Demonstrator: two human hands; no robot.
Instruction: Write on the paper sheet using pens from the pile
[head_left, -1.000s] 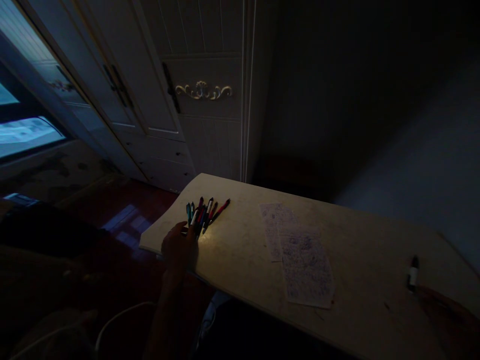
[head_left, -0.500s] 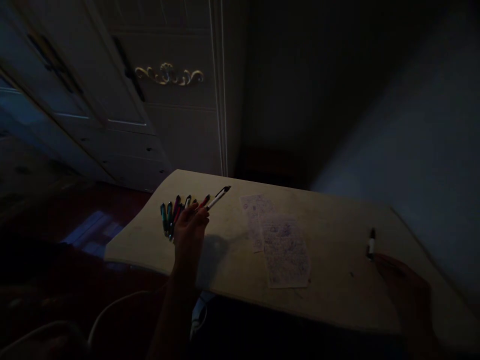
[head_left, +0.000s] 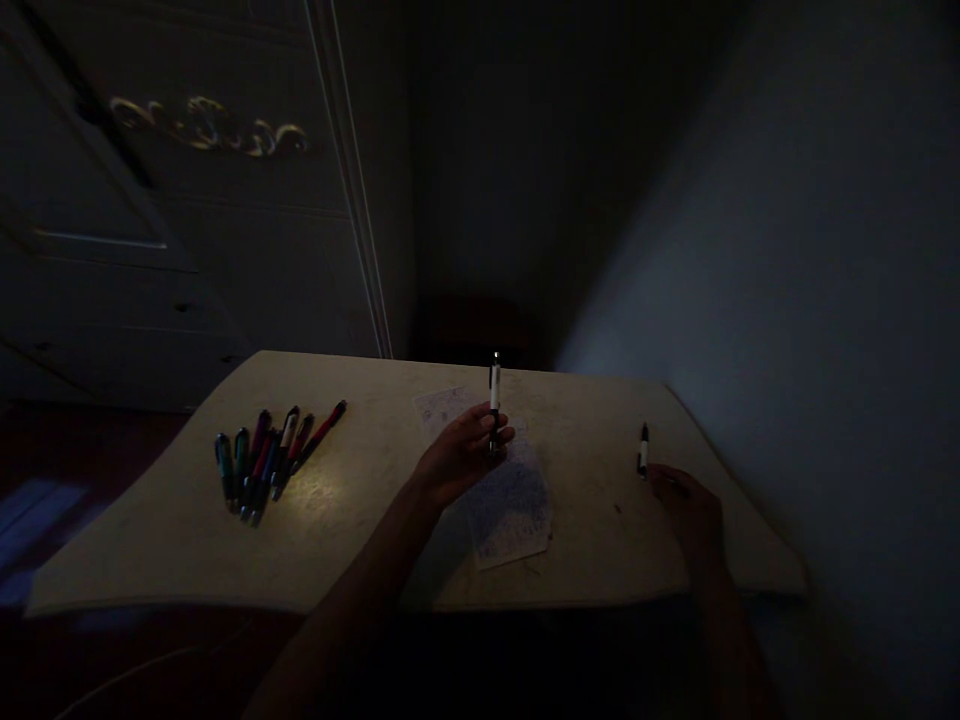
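My left hand is raised over the middle of the table, its fingers closed around a white-and-black pen held nearly upright. Beneath and behind that hand lie sheets of paper covered in dense writing. On the right, my right hand rests low over the table with its fingers stretched out. Its fingertips are beside the lower end of another white-and-black pen; whether they touch it I cannot tell. Several pens in green, purple, red, blue and black lie bunched at the left.
The pale table has a curved front edge. A cabinet with a gilded scroll ornament stands behind at the left, and a wall runs along the right. The room is dim.
My left hand has moved right, from the pen bunch to above the papers, carrying the pen, which has turned from slanted to upright. The view has swung right; my right hand remains beside its pen.
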